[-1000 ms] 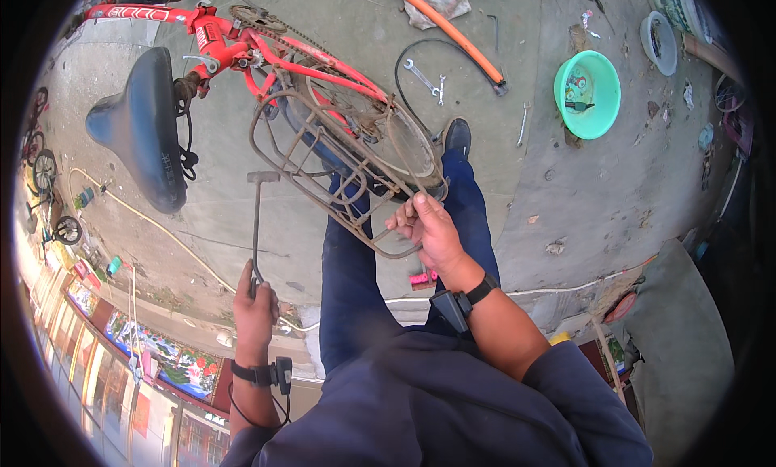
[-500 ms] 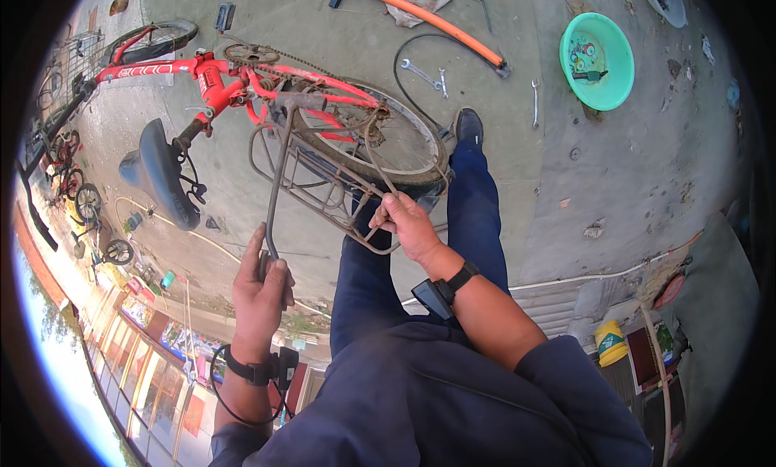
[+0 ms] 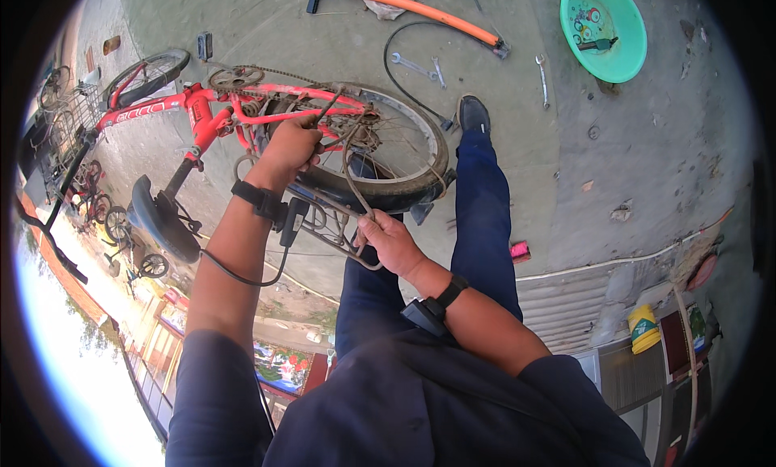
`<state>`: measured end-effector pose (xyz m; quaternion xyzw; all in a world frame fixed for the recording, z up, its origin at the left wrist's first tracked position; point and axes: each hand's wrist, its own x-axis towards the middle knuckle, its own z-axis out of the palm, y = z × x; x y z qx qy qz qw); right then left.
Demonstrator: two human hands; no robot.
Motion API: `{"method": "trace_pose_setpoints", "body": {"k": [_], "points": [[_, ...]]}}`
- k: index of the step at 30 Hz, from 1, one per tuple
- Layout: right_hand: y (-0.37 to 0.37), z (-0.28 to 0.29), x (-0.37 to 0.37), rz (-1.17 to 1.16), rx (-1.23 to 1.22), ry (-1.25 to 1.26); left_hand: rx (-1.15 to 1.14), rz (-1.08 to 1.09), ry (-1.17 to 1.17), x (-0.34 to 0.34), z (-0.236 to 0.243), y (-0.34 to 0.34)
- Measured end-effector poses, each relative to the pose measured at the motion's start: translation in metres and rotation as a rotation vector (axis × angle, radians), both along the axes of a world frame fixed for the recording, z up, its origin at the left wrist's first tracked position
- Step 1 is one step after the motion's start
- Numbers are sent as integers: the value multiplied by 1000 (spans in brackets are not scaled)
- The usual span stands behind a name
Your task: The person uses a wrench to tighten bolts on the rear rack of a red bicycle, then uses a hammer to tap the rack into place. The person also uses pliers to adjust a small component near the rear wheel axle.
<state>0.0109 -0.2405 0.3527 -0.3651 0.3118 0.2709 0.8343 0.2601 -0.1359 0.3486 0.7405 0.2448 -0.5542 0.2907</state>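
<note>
A red bicycle lies on its side in front of me. My left hand is closed beside the rear wheel's hub, with a dark bent metal bar sticking out past its fingers; most of the bar is hidden by the hand. My right hand grips the wire tubing at the end of the rear luggage rack. The rear wheel lies between my hands and my shoe, and the saddle is left of my left forearm.
Beyond the wheel lie an orange hand pump with a black hose, a wrench and another wrench. A green basin holding small parts stands at the far right. A pink object is beside my right leg.
My left hand has moved forward with the metal bar, from beside the saddle to the rear hub. My right hand has stayed on the rack. The view has shifted slightly.
</note>
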Motion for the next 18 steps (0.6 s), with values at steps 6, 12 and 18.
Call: {"method": "trace_pose_setpoints", "body": {"k": [6,12,18], "points": [[-10,2,3,100,-16,-60,32,-79,55,2,-5,0],[-10,5,6,97,-33,-32,87,56,-179,20,0,9],[-13,5,6,151,-79,-62,32,-54,172,5,-5,-9]]}}
